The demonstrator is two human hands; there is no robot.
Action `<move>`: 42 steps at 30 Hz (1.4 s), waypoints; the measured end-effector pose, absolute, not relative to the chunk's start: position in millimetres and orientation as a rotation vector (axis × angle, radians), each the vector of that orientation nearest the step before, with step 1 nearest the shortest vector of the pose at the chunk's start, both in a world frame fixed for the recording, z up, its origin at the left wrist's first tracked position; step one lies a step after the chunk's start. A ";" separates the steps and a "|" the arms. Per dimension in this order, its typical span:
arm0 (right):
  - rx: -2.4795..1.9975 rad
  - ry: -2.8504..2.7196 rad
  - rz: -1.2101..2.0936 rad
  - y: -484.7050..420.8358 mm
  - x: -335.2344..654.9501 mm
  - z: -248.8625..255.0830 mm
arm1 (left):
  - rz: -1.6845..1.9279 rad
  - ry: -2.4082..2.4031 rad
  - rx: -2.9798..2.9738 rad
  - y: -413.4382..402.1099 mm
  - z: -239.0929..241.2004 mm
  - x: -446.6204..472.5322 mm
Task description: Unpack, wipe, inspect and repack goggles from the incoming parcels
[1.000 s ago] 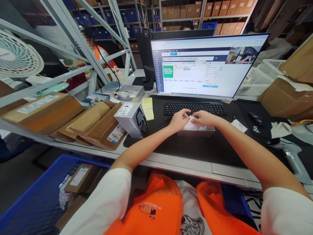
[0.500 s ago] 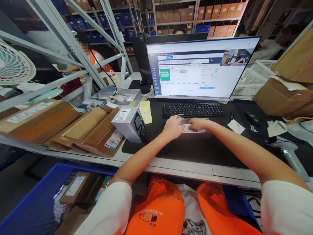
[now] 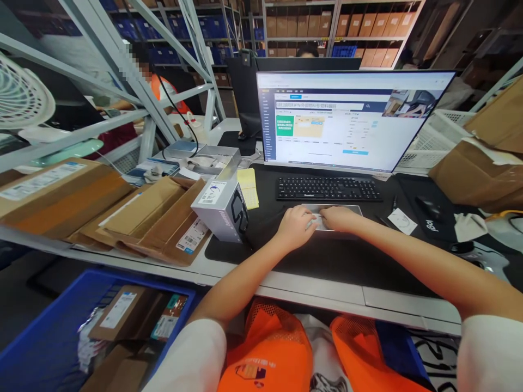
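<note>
A shallow open box [image 3: 337, 235] with light grey walls lies on the black desk mat, just in front of the keyboard. My left hand [image 3: 297, 224] grips its left end, fingers bent over the edge. Into the box reaches my right hand [image 3: 338, 218], its fingers closed and pointing down; what they hold is hidden. Something whitish shows between the two hands inside the box. To the left stands a silver-grey product box [image 3: 216, 215] with a black picture on its side and a label on top.
Behind are a keyboard [image 3: 327, 188] and a lit monitor [image 3: 318, 130]. Yellow notes [image 3: 248, 188], cardboard boxes [image 3: 163, 218] and a fan [image 3: 24, 92] are on the left. A mouse [image 3: 427, 207] and scanner [image 3: 484, 258] sit right. A blue bin [image 3: 41, 337] stands below; another person [image 3: 163, 92] sits beyond.
The camera view has shifted slightly, so the desk things appear a little lower and farther right. Both hands stay at the open box, with small finger movements.
</note>
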State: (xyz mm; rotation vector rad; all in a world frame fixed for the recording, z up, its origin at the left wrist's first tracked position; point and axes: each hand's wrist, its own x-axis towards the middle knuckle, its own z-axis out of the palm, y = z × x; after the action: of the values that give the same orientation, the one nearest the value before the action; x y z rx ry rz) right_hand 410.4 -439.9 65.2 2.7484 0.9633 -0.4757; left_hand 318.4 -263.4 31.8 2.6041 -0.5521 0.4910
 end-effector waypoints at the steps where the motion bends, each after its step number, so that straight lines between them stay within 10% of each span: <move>1: 2.721 0.967 -0.469 -439.5 409.6 65.8 | 0.491 -0.552 2.602 -263.2 31.3 317.9; 42: 2.693 1.037 -0.805 -472.7 433.6 72.5 | 0.419 -0.707 2.750 -261.0 22.2 314.3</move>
State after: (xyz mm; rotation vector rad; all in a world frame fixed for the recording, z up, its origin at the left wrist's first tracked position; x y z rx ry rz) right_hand 433.6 -472.7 72.5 2.6933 1.0369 -0.8051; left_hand 314.3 -261.0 22.2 2.7499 -0.7075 0.4194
